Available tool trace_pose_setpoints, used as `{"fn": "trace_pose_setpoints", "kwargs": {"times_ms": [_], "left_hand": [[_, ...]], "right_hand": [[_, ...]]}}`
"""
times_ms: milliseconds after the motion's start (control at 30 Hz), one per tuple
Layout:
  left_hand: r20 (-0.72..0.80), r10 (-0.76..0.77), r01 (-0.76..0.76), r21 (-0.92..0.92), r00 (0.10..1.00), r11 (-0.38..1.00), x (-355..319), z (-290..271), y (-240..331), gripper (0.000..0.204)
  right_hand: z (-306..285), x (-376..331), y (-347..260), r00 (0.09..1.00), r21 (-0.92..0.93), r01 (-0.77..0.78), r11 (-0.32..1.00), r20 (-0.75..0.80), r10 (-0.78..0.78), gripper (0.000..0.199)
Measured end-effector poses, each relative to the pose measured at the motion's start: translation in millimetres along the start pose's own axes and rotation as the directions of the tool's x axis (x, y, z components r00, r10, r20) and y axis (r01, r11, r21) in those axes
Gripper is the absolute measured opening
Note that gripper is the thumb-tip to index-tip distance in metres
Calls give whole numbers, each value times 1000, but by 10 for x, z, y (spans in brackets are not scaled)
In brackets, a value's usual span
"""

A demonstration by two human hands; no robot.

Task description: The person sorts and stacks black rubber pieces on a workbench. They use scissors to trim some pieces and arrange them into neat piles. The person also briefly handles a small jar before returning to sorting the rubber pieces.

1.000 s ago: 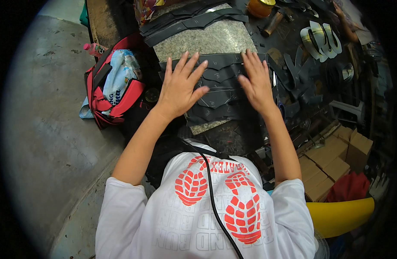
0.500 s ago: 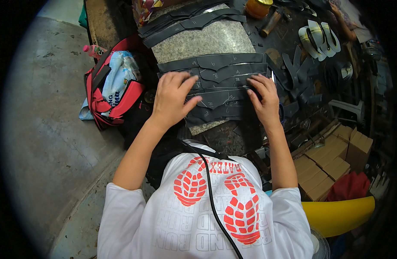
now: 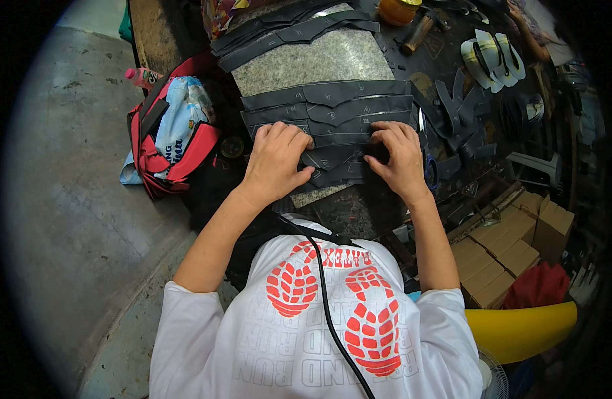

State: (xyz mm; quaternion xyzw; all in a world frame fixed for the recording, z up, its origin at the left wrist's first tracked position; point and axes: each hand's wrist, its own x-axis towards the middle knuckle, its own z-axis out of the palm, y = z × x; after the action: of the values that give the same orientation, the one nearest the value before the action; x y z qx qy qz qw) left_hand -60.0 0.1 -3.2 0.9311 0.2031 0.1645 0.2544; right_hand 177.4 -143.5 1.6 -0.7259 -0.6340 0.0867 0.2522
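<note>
A red bag [image 3: 176, 143] sits beside bare concrete floor [image 3: 66, 199] at left. The left hand [image 3: 276, 163] and right hand [image 3: 399, 159], fingers curled, grip dark cut pieces [image 3: 332, 123] stacked on a granite slab [image 3: 306, 63]; clutter crowds the slab's right edge.

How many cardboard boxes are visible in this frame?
About 5, though more may be hidden: one upright box far right, the rest a row of boxes beside the right forearm, above the yellow object.

Left hand [image 3: 276, 163] and right hand [image 3: 399, 159] press dark leather pieces [image 3: 332, 120] on a stone slab [image 3: 306, 63].
</note>
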Motion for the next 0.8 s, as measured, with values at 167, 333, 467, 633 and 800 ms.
{"fn": "trace_pose_setpoints", "kwargs": {"times_ms": [167, 333, 467, 633, 800], "left_hand": [[87, -58, 70, -138, 994, 988, 68, -123, -10, 45], [146, -184, 217, -261, 972, 941, 272, -380, -338, 29], [6, -232, 232, -25, 973, 972, 673, -371, -696, 26], [-199, -200, 253, 296, 959, 921, 949, -208, -915, 33], [-487, 52, 222, 489, 872, 844, 798, -128, -781, 36]], "right_hand": [[-107, 92, 79, 995, 58, 11, 998, 99, -17, 26], [-207, 500, 394, 1000, 41, -1, 999, 8, 1, 13], [-29, 1039, 644, 987, -87, 55, 995, -147, -67, 11], [258, 1416, 793, 982, -380, 17, 925, -167, -87, 16], [207, 1273, 738, 907, -431, -21, 902, -388, -163, 21]]}}
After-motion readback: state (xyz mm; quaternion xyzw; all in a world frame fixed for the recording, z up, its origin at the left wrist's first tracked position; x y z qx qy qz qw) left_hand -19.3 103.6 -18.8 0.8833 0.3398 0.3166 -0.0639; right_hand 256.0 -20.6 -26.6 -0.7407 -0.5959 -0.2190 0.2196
